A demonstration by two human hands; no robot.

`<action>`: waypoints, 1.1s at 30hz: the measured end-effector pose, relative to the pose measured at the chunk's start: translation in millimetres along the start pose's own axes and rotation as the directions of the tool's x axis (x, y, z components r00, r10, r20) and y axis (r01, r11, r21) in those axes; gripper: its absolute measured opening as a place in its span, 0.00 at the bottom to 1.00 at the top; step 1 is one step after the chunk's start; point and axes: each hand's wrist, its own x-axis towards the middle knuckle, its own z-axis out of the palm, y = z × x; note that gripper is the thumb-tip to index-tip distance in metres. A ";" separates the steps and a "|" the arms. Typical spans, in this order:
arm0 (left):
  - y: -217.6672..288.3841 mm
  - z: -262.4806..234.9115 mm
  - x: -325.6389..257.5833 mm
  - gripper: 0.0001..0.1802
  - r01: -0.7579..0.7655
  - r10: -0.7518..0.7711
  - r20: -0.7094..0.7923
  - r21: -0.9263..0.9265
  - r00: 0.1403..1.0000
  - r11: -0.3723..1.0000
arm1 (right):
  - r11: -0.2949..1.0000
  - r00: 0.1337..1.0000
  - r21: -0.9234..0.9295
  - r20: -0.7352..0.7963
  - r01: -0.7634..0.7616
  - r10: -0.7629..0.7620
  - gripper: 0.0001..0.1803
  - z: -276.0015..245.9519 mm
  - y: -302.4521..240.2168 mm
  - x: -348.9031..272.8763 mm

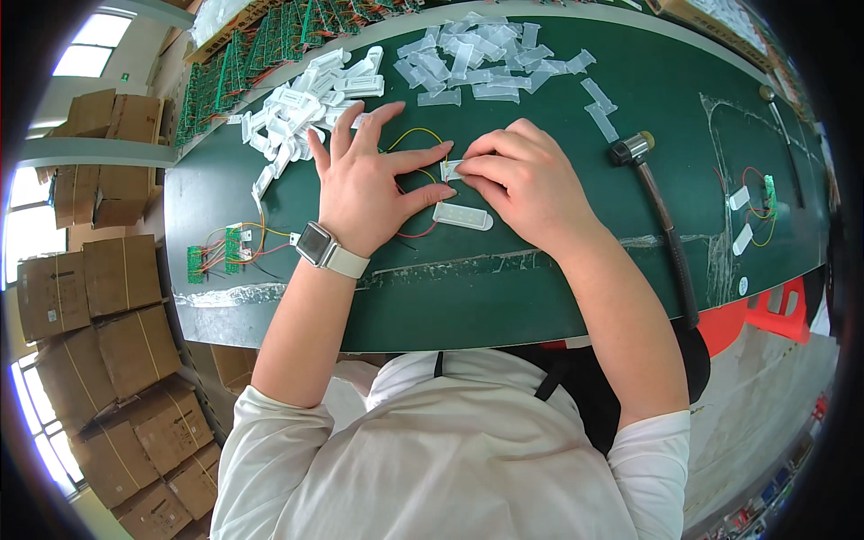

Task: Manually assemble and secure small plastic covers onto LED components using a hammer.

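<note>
At the middle of the green table my right hand (531, 180) pinches a small white rectangular part (452, 169) between its fingertips. My left hand (364, 180), with a watch on its wrist, has its fingers spread; its thumb and forefinger tips stand apart on either side of that part's left end. A yellow wire (416, 131) loops by the left fingers, and a red wire (418, 236) runs out below that hand. Just below the fingertips lies a white oblong plastic casing (463, 216). The left palm hides whatever is under it.
White plastic casings (306, 99) are heaped beyond my left hand, clear plastic sleeves (477, 54) at the far middle. A mallet (661, 216) lies to the right. Wired green circuit boards (232, 247) sit at the left, another board (769, 196) at the right. Many boards (261, 54) line the far left edge.
</note>
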 end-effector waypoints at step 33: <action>-2.9 5.6 -9.2 0.31 0.012 -0.028 -0.087 -0.179 0.996 0.984 | 0.956 0.967 -0.253 0.166 -0.149 0.194 0.17 -24.0 -19.0 8.1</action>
